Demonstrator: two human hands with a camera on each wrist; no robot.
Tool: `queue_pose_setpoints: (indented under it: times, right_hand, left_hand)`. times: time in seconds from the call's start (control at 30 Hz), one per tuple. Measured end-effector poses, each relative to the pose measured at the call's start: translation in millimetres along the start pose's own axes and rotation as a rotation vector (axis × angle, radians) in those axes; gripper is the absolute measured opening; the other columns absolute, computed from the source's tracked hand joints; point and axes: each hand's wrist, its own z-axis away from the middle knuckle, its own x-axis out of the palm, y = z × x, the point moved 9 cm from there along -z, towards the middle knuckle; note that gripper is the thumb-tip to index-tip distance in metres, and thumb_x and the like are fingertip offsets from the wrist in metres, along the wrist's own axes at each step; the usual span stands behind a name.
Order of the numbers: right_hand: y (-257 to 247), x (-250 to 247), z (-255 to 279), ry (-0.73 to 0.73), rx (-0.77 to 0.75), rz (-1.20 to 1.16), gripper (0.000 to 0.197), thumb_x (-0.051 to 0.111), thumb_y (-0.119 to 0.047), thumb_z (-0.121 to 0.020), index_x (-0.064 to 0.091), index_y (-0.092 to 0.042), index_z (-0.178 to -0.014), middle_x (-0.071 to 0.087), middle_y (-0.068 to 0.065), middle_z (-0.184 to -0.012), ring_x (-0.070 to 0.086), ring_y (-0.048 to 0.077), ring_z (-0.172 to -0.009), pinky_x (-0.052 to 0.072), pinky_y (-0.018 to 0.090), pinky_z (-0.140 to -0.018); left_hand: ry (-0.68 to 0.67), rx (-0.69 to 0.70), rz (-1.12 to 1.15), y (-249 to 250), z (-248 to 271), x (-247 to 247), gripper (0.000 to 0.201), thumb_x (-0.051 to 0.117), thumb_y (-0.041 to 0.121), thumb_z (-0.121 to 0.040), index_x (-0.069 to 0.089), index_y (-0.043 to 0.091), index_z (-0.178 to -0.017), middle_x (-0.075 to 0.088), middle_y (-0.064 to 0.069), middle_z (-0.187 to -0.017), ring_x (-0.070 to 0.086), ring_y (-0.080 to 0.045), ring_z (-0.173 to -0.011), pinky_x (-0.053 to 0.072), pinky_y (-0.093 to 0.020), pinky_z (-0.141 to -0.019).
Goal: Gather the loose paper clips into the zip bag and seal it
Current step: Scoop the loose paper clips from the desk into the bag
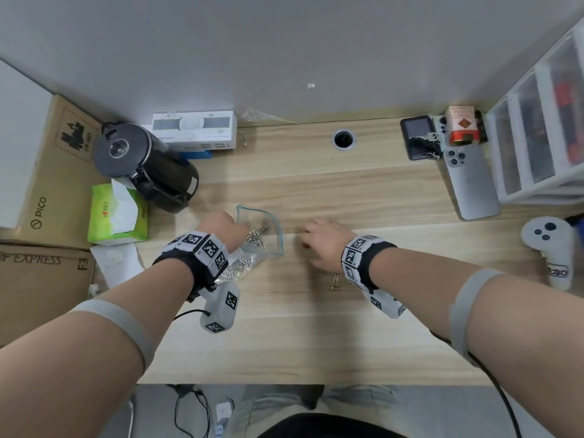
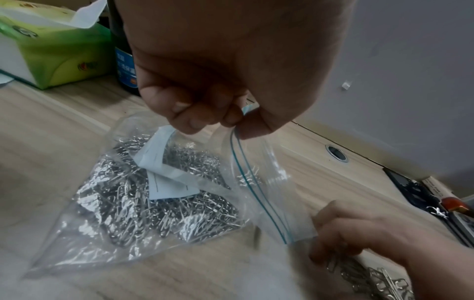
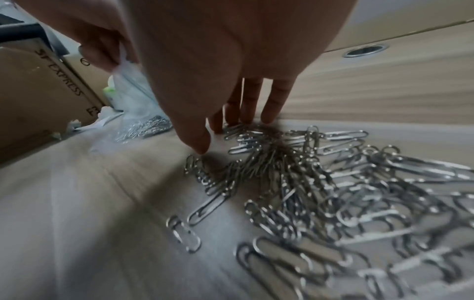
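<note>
Left hand (image 2: 231, 67) pinches the rim of the zip bag (image 2: 143, 203), mouth held up and open; bag body lies on the tabletop (image 1: 316, 327), already heavy with clips; right hand (image 3: 218, 67) has fingers (image 3: 275, 101) extended and spread, tips down on the loose paper clips (image 3: 320, 192) just beside the bag, gripping nothing yet.

Risks, judged: pinched rim slipping so the mouth sags; clips tangled, so a scoop may drag strays or scatter them; a clip in the zip track could block sealing.

Unclear: pile mostly hidden under the right hand in head view; near clips blurred; count unreadable.
</note>
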Motion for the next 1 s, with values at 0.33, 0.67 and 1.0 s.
queue_pose_setpoints:
  times: [0.33,0.67,1.0]
  right_hand:
    - [32,0,48,-0.024,0.02,-0.021,0.026,0.062,-0.045,-0.075,0.06,-0.028,-0.094,0.057,-0.007,-0.096,0.053,0.02,-0.099,0.046,0.039,-0.088]
    - [93,14,92,-0.081,0.29,-0.084,0.121,0.091,-0.045,-0.041,0.031,-0.025,-0.144,0.029,0.003,-0.133,0.033,0.022,-0.122,0.046,0.039,-0.1]
    - [82,32,79,0.1,0.313,-0.367,0.112,0.092,-0.036,-0.05,0.033,-0.025,-0.145,0.031,0.003,-0.135,0.035,0.024,-0.128,0.038,0.034,-0.107]
  left_hand:
    - [-0.043,0.017,-0.032,17,7,10,0.033,0.054,0.035,-0.085,0.053,0.008,-0.066,0.054,-0.007,-0.064,0.053,-0.024,-0.06,0.038,-0.029,-0.055]
    - [-0.043,0.049,-0.059,34,19,18,0.033,0.054,0.03,-0.087,0.045,0.01,-0.062,0.049,-0.005,-0.061,0.047,-0.021,-0.056,0.033,-0.027,-0.051]
    - [-0.034,0.064,-0.122,23,21,25,0.03,0.054,0.035,-0.084,0.054,0.01,-0.068,0.058,-0.006,-0.066,0.054,-0.022,-0.059,0.039,-0.028,-0.053]
